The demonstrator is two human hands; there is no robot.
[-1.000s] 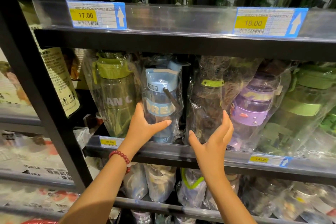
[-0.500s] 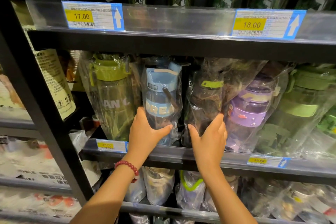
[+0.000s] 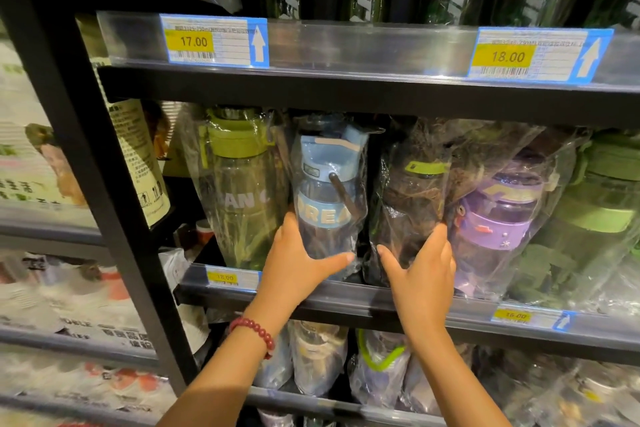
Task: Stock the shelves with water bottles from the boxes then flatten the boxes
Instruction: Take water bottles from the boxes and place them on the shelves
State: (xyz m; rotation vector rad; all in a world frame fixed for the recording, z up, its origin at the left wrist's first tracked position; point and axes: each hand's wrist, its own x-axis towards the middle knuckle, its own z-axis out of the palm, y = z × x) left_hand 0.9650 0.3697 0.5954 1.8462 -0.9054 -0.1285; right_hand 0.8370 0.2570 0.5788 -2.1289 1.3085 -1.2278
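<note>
On the middle shelf (image 3: 311, 295) stand water bottles in clear plastic bags. My left hand (image 3: 298, 267) grips the lower part of a blue-capped bottle (image 3: 329, 198), fingers behind it and thumb across its front. My right hand (image 3: 422, 270) holds the base of a dark bottle with a green tab (image 3: 415, 204), thumb on its left side and fingers on its right. A green-capped bottle (image 3: 242, 191) stands left of the blue one. To the right of the dark one is a purple bottle (image 3: 498, 218).
More green bottles (image 3: 595, 218) fill the shelf's right end. The shelf above (image 3: 346, 87) hangs close over the bottle tops and carries price tags. Bagged bottles (image 3: 318, 360) fill the shelf below. A black upright post (image 3: 104, 184) bounds the bay on the left.
My right hand has moved down and left and closed round the dark bottle's base. My left hand has stayed on the blue-capped bottle, sliding slightly lower.
</note>
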